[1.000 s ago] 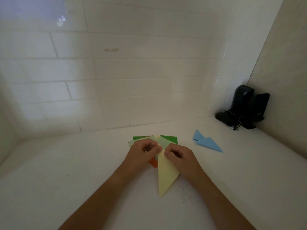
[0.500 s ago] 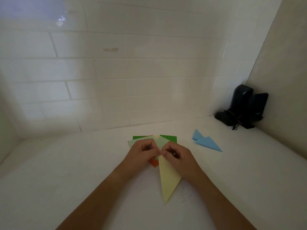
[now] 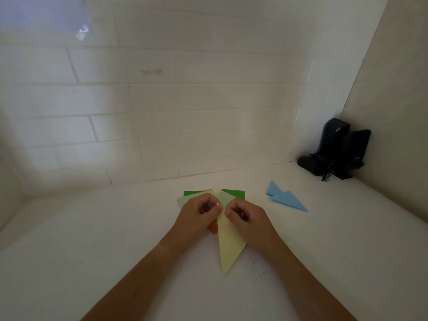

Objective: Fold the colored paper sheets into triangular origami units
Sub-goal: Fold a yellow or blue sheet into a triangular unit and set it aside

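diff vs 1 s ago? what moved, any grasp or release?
Small change only. The yellow paper swung a little: its near tip slid slightly right. The left hand and right hand closed in on each other at its top end and both keep pinching it; nothing was released. The stack of sheets beneath, the blue folded units and the black device in the corner did not move.

The scene is dim and soft, slightly grainy. A bluish glare patch sits on the tiled wall at upper left. Wide-angle distortion bends the tile lines near the edges. Faint shadows fall on the counter beneath the forearms.
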The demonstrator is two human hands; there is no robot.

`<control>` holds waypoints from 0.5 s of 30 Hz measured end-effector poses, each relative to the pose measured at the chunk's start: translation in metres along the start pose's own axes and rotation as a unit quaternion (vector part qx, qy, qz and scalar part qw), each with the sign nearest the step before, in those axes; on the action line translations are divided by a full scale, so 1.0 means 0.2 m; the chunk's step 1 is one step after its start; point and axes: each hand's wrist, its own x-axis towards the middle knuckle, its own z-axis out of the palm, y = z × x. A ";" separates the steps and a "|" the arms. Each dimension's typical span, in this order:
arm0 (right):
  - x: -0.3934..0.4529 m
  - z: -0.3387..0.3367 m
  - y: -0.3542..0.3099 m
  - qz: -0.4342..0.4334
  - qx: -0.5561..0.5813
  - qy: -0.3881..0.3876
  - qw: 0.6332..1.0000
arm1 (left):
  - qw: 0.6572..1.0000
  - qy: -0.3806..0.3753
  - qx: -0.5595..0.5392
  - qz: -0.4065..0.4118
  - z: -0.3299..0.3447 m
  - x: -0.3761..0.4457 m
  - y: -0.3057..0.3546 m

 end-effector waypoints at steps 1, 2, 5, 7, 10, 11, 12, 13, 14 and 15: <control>0.00 0.00 0.00 -0.001 0.003 0.001 1.000 | 1.000 -0.006 0.002 -0.003 0.00 0.00 -0.01; 0.00 0.00 0.00 0.000 0.006 0.001 1.000 | 1.000 -0.010 0.002 -0.005 0.00 0.00 -0.01; 0.01 0.00 0.00 0.008 0.009 0.005 1.000 | 1.000 0.001 0.004 0.008 0.00 0.00 0.01; 0.01 0.00 0.01 0.018 0.013 0.006 1.000 | 1.000 0.018 -0.004 0.014 0.00 -0.01 0.02; 0.01 0.00 0.01 0.027 0.022 0.007 0.999 | 0.999 0.039 0.002 0.014 -0.01 0.01 0.01; 0.01 0.00 0.01 0.027 0.021 0.006 0.999 | 0.999 0.043 0.006 0.010 -0.01 0.01 0.01; 0.01 0.00 0.01 0.025 0.017 0.005 1.000 | 0.999 0.044 0.009 0.008 -0.01 0.01 0.00; 0.00 0.00 0.01 0.023 0.012 0.005 1.000 | 0.999 0.045 0.011 0.005 0.00 0.01 0.01; 0.00 0.00 0.01 0.021 0.010 0.006 1.000 | 0.999 0.043 0.010 0.002 0.00 0.01 0.00; 0.00 0.00 0.02 0.020 0.011 0.008 1.000 | 0.999 0.037 0.007 0.000 0.00 0.01 0.01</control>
